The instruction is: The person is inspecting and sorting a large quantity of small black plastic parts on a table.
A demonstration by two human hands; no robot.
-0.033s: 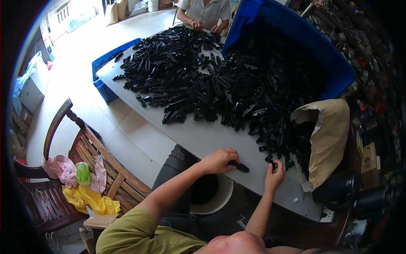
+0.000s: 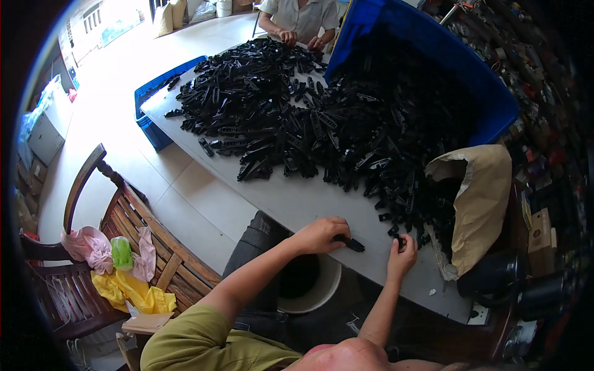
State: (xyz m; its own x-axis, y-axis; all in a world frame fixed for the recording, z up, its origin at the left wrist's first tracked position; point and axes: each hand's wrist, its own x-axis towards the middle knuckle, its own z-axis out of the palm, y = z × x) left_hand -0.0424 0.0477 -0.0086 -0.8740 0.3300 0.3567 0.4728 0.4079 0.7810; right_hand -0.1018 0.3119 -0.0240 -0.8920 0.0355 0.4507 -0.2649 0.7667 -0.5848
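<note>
My left hand [image 2: 323,235] is closed on a long black plastic part [image 2: 354,245], whose free end points right, low over the near edge of the grey table [image 2: 291,196]. To its right my right hand [image 2: 403,255] has its fingers curled in a pinch round a small dark piece, mostly hidden, whose kind I cannot make out. Just beyond both hands spreads a big heap of similar black plastic parts [image 2: 272,102]. It runs back into a tipped blue bin [image 2: 498,99] and beside an opened brown paper sack [image 2: 486,204].
Below the table edge, by my legs, stands a pale bucket [image 2: 334,285] with dark contents. A wooden chair [image 2: 151,226] with cloths on it is at left. Blue crates [image 2: 146,127] stand by the table's far left side. Across the table a person's hands [image 2: 289,38] touch the heap.
</note>
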